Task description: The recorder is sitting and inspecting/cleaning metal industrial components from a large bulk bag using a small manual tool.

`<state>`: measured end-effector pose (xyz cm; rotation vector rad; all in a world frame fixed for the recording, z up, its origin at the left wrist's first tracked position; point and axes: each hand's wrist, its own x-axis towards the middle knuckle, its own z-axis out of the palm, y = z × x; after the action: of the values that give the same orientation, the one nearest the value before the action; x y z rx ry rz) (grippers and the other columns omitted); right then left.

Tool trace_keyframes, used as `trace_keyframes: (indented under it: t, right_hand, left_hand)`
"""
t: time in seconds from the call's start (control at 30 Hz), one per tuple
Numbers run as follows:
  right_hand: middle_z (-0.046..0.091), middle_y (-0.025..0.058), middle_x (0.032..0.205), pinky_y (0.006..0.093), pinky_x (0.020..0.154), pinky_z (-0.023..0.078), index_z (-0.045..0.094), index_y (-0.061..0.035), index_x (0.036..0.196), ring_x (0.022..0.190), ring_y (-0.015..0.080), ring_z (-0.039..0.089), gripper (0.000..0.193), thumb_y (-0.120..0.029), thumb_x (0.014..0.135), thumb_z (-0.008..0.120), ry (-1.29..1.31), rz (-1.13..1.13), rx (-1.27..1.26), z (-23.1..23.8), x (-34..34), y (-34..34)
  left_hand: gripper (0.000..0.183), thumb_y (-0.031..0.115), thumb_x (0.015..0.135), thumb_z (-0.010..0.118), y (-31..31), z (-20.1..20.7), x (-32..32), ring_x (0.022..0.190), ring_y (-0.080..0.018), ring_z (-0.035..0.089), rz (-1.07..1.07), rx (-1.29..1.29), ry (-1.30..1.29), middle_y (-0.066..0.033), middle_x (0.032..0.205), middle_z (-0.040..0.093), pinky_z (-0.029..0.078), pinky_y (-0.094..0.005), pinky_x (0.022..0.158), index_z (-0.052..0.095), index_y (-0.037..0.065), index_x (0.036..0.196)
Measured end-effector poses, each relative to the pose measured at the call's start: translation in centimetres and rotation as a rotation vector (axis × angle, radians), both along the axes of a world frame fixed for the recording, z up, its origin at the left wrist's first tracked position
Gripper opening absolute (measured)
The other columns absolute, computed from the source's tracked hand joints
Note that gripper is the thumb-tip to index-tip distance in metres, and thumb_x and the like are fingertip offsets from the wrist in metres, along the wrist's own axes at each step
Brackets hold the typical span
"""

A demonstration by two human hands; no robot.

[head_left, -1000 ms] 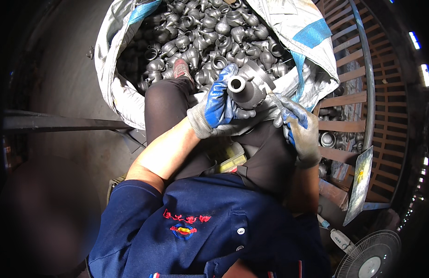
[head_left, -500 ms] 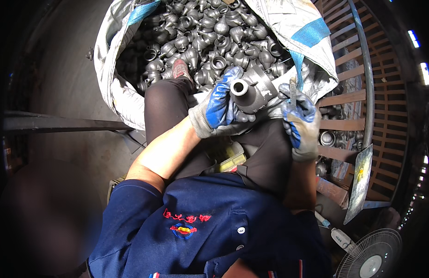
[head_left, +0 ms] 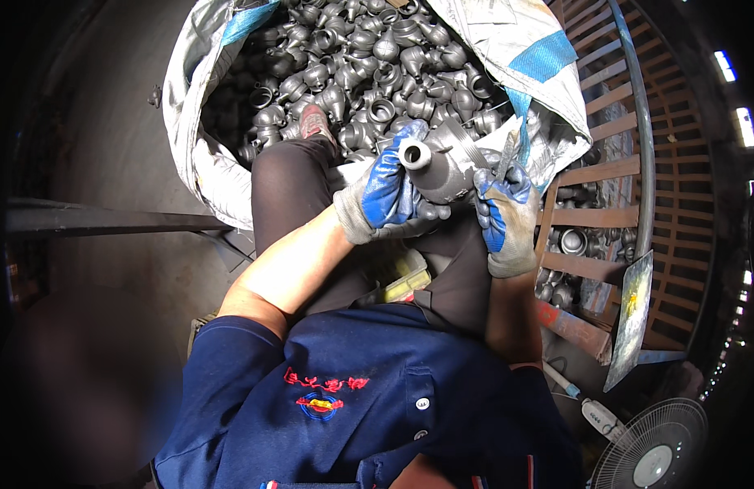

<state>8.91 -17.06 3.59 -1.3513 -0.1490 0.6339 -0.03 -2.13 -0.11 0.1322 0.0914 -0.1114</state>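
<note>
In the middle, my left hand (head_left: 385, 191), in a blue-and-grey coated glove, is closed around a grey metal pipe fitting (head_left: 446, 173). The fitting is bulbous, with a narrow open neck turned toward me and a wide ribbed collar at its far right end. Close by on the right, my gloved right hand (head_left: 506, 216) is closed on a narrow flat metal bar (head_left: 507, 155), its upper end sticking out above the fingers. This hand is beside the fitting's collar; whether bar or fingers touch it, I cannot tell.
Ahead stands a big white woven sack (head_left: 181, 122) full of similar grey fittings (head_left: 361, 65). A rusty slatted metal crate (head_left: 593, 218) on the right holds more. A fan (head_left: 656, 464) is at lower right. A yellow box (head_left: 405, 285) lies between my legs. At left runs a metal beam (head_left: 108, 218).
My right hand with the flat bar has moved left, closer to the fitting, and the bar leans more. The left hand keeps its hold on the fitting, which has shifted slightly.
</note>
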Motion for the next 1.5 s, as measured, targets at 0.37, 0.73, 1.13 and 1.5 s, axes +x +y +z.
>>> trace_keyframes:
  t: [0.37, 0.73, 1.13, 1.5]
  right_hand:
    - [0.062, 0.0054, 0.079, 0.0222, 0.062, 0.049, 0.057, 0.0021, 0.097, 0.068, 0.0095, 0.058, 0.023, 0.002, 0.075, 0.066, -0.059, 0.054, 0.071, -0.8, 0.4, 0.1]
    - [0.060, 0.0058, 0.067, 0.0146, 0.035, 0.032, 0.056, -0.0009, 0.092, 0.043, 0.0027, 0.046, 0.017, -0.001, 0.078, 0.064, 0.458, 0.101, 0.143, 0.2, 0.8, 0.1]
    - [0.052, 0.0179, 0.119, 0.0146, 0.053, 0.039, 0.044, 0.0073, 0.122, 0.059, 0.0020, 0.044, 0.053, 0.007, 0.073, 0.064, -0.511, -0.022, 0.310, 0.9, -0.5, 0.8]
    - [0.059, -0.0014, 0.077, 0.0131, 0.045, 0.032, 0.047, -0.0044, 0.125, 0.051, -0.0015, 0.042, 0.051, -0.001, 0.077, 0.066, -0.356, -0.057, 0.144, 2.2, -1.2, 1.9]
  left_hand:
    - [0.043, 0.044, 0.090, 0.045, -0.2, 2.7, -0.1, 0.091, -0.0244, 0.061, 0.009, 0.062, 0.226, -0.0107, 0.110, 0.057, 0.057, -0.0389, 0.060, 0.046, 0.013, 0.121]
    - [0.042, 0.041, 0.089, 0.049, -1.2, 3.3, 0.0, 0.077, -0.0180, 0.062, 0.048, 0.110, 0.278, -0.0106, 0.098, 0.061, 0.046, -0.0208, 0.044, 0.050, 0.007, 0.113]
    - [0.065, 0.053, 0.084, 0.048, -0.5, -0.6, 1.0, 0.101, -0.0304, 0.057, 0.011, -0.119, -0.089, -0.0170, 0.120, 0.051, 0.054, -0.0439, 0.072, 0.039, 0.006, 0.128]
    - [0.064, 0.054, 0.083, 0.050, -0.1, 0.4, 0.7, 0.097, -0.0283, 0.059, -0.014, -0.120, -0.051, -0.0153, 0.118, 0.053, 0.054, -0.0417, 0.073, 0.041, 0.008, 0.127]
